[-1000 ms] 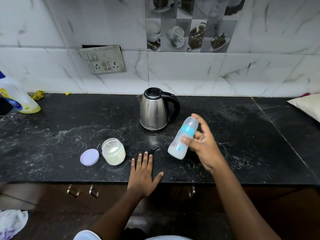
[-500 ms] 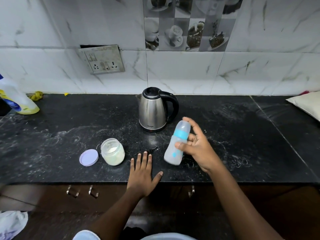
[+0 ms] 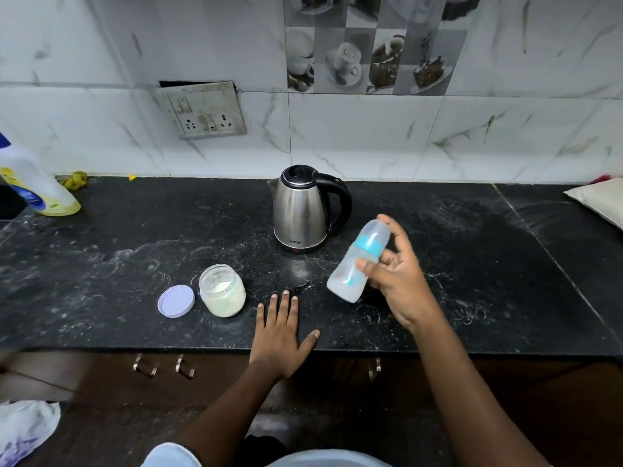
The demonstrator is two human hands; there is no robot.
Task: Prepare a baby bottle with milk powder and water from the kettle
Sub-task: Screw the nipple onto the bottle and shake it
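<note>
My right hand (image 3: 399, 281) holds a capped baby bottle (image 3: 357, 264) with a blue collar, tilted with its cap up and to the right, above the black counter (image 3: 135, 264). The bottle looks cloudy white inside. My left hand (image 3: 279, 328) rests flat on the counter's front edge, fingers spread, holding nothing. A steel kettle (image 3: 300, 210) with a black handle and shut lid stands behind the bottle. An open glass jar of milk powder (image 3: 222, 291) sits left of my left hand, its lilac lid (image 3: 176, 301) lying beside it.
A yellow liquid bottle (image 3: 37, 187) stands at the far left by the wall. A pale cushion-like item (image 3: 600, 200) lies at the right edge. A socket plate (image 3: 202, 111) hangs on the tiled wall. Drawer handles (image 3: 165, 365) sit below the counter.
The bottle in my right hand swung down and left half a second ago, then back up and right, tilting more. My left hand stayed flat.
</note>
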